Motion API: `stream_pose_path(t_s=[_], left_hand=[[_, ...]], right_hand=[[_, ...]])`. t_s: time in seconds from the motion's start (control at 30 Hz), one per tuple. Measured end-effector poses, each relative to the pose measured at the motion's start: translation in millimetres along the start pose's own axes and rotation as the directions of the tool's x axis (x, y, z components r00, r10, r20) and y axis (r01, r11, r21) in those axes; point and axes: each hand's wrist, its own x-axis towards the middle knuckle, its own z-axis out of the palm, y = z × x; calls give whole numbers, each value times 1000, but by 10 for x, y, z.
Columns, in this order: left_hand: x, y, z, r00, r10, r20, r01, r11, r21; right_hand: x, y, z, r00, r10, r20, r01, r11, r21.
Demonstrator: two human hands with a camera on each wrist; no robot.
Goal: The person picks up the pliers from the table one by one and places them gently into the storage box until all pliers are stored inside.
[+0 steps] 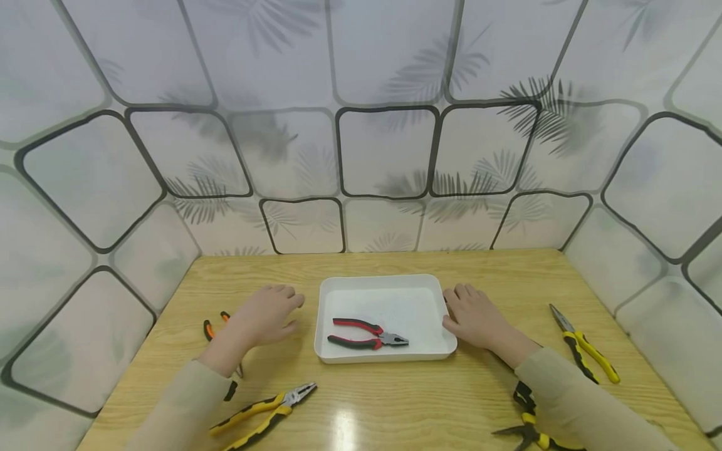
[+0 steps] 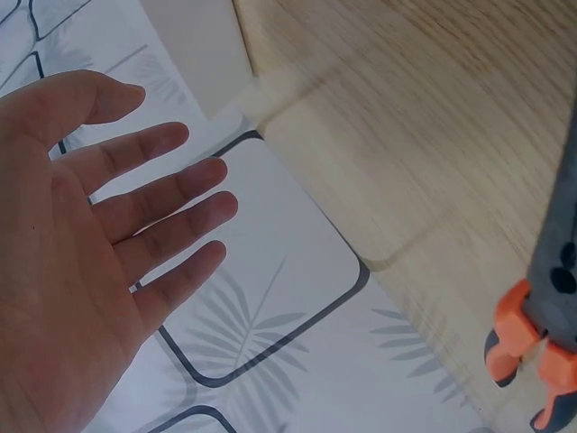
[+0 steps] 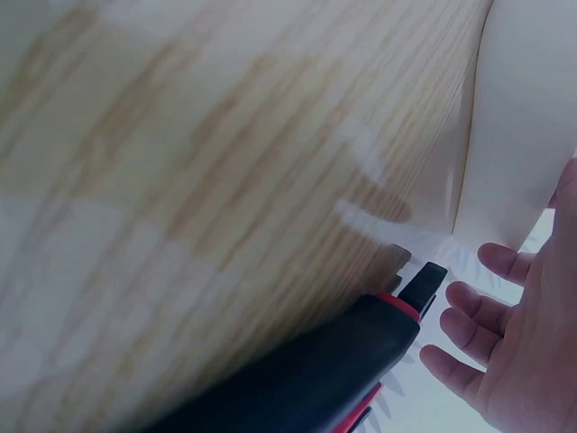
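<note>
Now L hand [image 1: 266, 316] relaxed, left of wht tray [image 1: 408, 305] w/ red-blk pliers [image 1: 388, 339]; R hand [image 1: 476, 318] loose at tray's right edge.

The left sleeve [image 1: 182, 401] and right sleeve [image 1: 575, 394] are pale beige and plain-looking, each ending just short of the wrist. The left hand [image 1: 267, 318] and right hand [image 1: 475, 318] are bare.

A black-and-red tool [image 3: 315, 365], perhaps pliers, runs blurred out of the right-wrist view's bottom edge.
</note>
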Motion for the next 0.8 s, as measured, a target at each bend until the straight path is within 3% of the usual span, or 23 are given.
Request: stream_pose_path(t_s=[0.8], left_hand=[[-281,-191,67,998,-64,14,64,998,-3]], right_hand=[[-1,16,6,1000,-3,11,3,1000,-4]])
